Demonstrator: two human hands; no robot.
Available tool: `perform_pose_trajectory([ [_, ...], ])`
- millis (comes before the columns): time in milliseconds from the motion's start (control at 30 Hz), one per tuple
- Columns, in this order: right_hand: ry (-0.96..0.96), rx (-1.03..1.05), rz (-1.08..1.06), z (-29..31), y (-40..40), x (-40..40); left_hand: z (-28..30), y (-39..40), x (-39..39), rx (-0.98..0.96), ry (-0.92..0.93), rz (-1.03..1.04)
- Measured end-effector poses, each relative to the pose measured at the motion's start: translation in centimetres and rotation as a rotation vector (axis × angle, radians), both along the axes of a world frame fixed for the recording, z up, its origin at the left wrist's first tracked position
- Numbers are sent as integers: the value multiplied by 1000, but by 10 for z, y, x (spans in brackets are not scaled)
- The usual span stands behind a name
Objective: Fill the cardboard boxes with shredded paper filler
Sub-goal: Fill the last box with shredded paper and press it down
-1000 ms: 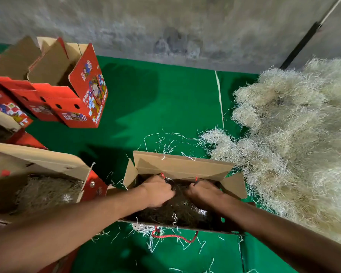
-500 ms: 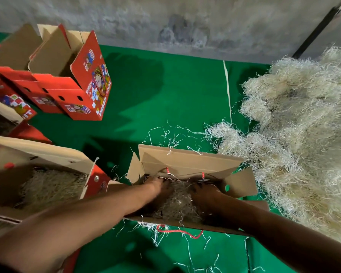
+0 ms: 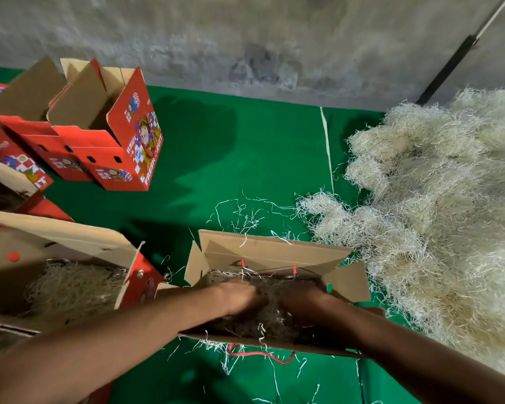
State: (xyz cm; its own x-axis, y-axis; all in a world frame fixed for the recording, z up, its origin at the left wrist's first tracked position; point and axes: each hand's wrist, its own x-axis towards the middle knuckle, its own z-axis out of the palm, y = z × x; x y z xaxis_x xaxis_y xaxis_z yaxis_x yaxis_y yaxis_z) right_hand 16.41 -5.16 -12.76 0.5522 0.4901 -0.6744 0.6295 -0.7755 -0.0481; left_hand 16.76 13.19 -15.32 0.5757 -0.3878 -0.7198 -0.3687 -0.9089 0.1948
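I press filler down in middle box (image 3: 274,252) – left hand (image 3: 239,295), right hand (image 3: 303,301), grip unclear; left box (image 3: 56,243) filled, red boxes (image 3: 105,132) empty.

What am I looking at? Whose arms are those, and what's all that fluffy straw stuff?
There's no machine here, just a person at work. The picture comes from a camera worn on their head, so you look down at their arms as they do. The left hand and right hand are both down inside an open cardboard box, on the shredded paper filler in it. It's too dark in there to see how the fingers lie. The fluffy pile on the right is more shredded paper, used as soft padding. Everything sits on a green mat. On the left is another box that already has filler in it, and farther back stand red printed boxes that are open. A red cord hangs from the front of the middle box.
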Motion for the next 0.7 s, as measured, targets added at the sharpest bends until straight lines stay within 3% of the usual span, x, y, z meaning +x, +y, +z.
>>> perform_pose_trajectory([
  [100, 177, -109, -30, -5, -5, -4, -8, 4, -2, 198, 238, 78],
  [267, 328, -194, -2, 2, -1, 0, -12, 22, 3, 296, 142, -38],
  [400, 290, -205, 58, 7, 2, -2, -6, 18, 3, 260, 136, -32],
  [533, 37, -61, 5, 7, -3, 12, 5, 8, 7, 116, -176, -143],
  [700, -39, -144, 69, -8, -10, 17, -19, 21, 13, 486, -98, -207],
])
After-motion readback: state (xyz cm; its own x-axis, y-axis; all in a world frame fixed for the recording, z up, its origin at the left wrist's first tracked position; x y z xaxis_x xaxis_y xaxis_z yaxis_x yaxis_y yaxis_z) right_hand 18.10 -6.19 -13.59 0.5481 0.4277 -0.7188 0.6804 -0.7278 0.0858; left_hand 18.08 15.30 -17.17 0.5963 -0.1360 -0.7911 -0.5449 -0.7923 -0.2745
